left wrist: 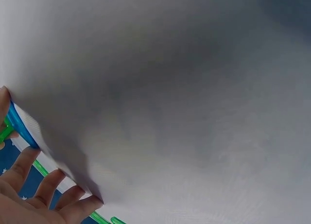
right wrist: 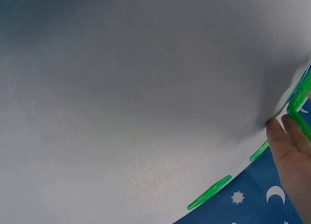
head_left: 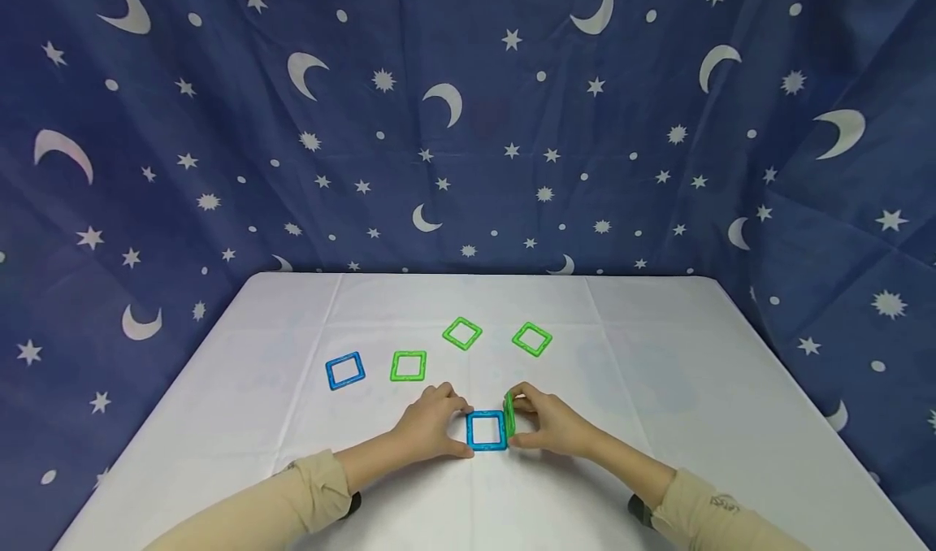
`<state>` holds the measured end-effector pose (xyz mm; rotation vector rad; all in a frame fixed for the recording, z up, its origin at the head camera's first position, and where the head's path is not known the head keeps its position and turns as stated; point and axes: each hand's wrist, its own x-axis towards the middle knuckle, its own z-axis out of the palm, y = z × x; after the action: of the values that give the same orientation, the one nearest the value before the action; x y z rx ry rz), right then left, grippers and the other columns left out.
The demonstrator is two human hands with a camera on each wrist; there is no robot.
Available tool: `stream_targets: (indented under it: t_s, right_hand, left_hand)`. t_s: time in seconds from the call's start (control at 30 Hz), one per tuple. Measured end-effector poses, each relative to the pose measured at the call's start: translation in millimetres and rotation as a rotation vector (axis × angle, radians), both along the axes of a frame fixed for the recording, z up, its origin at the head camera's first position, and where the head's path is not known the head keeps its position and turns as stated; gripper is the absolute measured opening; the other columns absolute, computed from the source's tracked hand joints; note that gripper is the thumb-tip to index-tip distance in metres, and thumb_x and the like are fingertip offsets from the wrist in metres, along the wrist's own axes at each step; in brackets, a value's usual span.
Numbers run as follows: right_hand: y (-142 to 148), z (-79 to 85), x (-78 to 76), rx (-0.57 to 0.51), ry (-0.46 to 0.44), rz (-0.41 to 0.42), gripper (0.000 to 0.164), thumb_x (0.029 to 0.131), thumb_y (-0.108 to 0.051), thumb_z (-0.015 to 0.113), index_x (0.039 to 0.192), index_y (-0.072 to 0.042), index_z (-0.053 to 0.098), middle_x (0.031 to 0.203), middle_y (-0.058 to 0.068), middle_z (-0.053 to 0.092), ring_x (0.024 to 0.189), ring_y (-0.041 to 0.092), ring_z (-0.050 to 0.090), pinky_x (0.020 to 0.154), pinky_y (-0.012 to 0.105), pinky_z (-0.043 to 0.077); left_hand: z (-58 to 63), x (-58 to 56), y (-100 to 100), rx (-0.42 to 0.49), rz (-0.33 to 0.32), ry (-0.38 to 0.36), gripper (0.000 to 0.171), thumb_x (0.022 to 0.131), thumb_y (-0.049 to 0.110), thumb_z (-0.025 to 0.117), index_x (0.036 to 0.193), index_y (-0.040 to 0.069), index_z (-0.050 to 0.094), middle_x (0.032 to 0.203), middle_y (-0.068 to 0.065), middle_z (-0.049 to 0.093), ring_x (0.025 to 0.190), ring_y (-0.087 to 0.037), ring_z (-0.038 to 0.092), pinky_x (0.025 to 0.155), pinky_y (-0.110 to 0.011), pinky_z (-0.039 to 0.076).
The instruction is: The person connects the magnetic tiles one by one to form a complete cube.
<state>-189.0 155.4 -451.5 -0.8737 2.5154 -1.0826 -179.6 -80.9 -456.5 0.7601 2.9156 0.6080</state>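
A blue square magnetic tile (head_left: 487,414), with an open middle, lies flat on the white table near its front. My left hand (head_left: 430,427) holds this tile by its left side, thumb at the near corner and index finger at the far one. Along the tile's right edge stands a green square magnetic tile (head_left: 509,417), roughly upright. My right hand (head_left: 553,426) pinches the green tile between thumb and fingers. In the left wrist view the blue tile (left wrist: 22,126) shows beside the fingertips. Part of the green tile (right wrist: 297,97) appears at the right wrist view's edge.
Beyond the hands lie another blue square tile (head_left: 329,375) on the left, a green square tile (head_left: 408,378) beside it, and two turned green tiles, one farther back (head_left: 452,327) and one to its right (head_left: 520,331). A star-and-moon curtain (head_left: 483,210) hangs behind the table (head_left: 658,356).
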Motion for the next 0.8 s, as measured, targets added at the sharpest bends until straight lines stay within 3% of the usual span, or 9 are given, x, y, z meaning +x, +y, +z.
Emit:
stream_targets:
  t_s: [0.8]
  right_hand:
    - [-0.9, -0.3, -0.5, 0.022, 0.036, 0.028, 0.053, 0.080, -0.018, 0.075, 0.121, -0.001, 0.045, 0.125, 0.025, 0.059, 0.120, 0.038, 0.053, 0.100, 0.050, 0.041]
  left_hand:
    - [0.6, 2.6, 3.2, -0.024, 0.006, 0.020, 0.051, 0.066, 0.039, 0.083, 0.106, 0.011, 0.066, 0.094, 0.000, 0.053, 0.083, -0.013, 0.044, 0.073, -0.029, 0.043]
